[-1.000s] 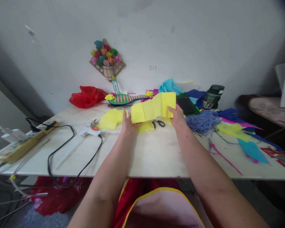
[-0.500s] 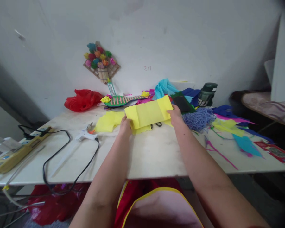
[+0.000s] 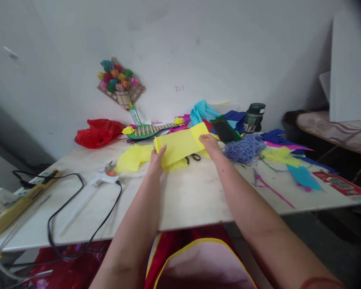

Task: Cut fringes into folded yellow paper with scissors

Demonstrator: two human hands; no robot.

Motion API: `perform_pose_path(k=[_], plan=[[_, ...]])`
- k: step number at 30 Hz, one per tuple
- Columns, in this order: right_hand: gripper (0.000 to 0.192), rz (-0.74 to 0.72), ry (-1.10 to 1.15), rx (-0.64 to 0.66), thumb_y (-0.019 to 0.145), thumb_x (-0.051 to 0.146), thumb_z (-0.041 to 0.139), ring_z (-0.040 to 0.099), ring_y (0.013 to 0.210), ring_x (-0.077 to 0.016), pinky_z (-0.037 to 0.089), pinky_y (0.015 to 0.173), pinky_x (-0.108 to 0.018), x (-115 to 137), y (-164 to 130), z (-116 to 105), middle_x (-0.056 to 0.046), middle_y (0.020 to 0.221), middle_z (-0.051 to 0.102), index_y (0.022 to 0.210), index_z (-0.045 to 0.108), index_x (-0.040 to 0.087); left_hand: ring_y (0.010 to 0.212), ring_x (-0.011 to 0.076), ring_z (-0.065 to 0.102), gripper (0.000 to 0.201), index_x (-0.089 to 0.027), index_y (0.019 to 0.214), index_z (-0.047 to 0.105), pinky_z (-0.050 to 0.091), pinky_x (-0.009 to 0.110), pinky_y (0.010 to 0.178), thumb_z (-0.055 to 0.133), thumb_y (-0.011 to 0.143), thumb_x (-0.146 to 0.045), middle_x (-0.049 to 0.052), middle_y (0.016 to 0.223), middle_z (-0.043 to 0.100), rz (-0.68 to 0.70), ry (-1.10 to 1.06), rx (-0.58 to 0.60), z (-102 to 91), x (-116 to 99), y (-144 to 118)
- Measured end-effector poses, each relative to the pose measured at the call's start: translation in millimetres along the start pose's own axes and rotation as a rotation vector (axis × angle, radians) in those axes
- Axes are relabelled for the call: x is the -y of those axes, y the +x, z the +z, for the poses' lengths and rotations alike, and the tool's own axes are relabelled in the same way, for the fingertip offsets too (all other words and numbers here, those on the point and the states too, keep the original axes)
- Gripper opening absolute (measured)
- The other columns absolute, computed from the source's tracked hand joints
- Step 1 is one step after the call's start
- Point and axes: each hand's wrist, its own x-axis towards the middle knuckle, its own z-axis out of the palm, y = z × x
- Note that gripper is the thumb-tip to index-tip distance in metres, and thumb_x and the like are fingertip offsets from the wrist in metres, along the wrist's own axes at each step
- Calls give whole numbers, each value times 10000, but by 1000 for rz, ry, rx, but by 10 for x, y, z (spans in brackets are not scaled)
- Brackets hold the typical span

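Lowered since before: yellow paper sheet (image 3: 180, 145) is now held near the counter (image 3: 192, 192), pinched by left hand (image 3: 157, 158) and right hand (image 3: 209, 143); scissors (image 3: 193, 157) lie between hands.

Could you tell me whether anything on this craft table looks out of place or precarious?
The glue gun's black cord loops off the table's front edge and could snag. Paper scraps lie strewn at the right.

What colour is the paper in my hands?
Yellow: the paper, held by both hands, shows in the head view.
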Motion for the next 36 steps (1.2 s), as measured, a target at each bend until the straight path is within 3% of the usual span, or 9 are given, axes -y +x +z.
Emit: perform_pose_path(k=[5,10,17,24,29,36], plan=[[545,-52,-426,68,562,420,631,529,954,-254,404,798,-389,184,-133,-22,-77,1081,559,1040,498,196,678,170,604,464,-185,971,466,503,342,677,647,550,-111,27,795,612,91,116,-100,-51,53,37],[458,-87,-637,116,636,265,530,545,924,-261,413,750,-380,231,-199,-30,-90,1095,539,1081,446,200,652,150,589,341,-196,912,496,493,302,644,557,583,-135,10,776,604,155,104,-134,-75,92,92],[389,-146,-786,112,668,227,486,560,879,-250,421,729,-361,136,-203,-43,-116,1060,545,1051,493,165,654,151,594,311,-212,903,528,494,290,627,531,604,-130,13,783,617,122,61,-136,-35,83,91],[273,-122,-680,55,710,214,471,562,902,-219,412,781,-317,-55,-93,-69,-92,931,635,929,625,163,683,150,609,280,-205,909,552,503,304,687,562,639,-133,17,805,642,119,-20,-79,-34,78,72],[319,26,-497,-53,739,351,483,582,816,-211,431,725,-307,-142,25,-128,-89,832,660,902,669,151,738,162,624,263,-190,913,565,500,319,742,614,655,-172,34,830,657,145,-73,-64,-46,80,81],[368,194,-418,-217,745,407,459,577,797,-206,427,701,-305,-128,33,-296,-91,889,662,937,676,180,720,167,633,324,-169,873,585,508,331,733,700,571,-151,38,821,661,180,-27,-60,-89,115,96]])
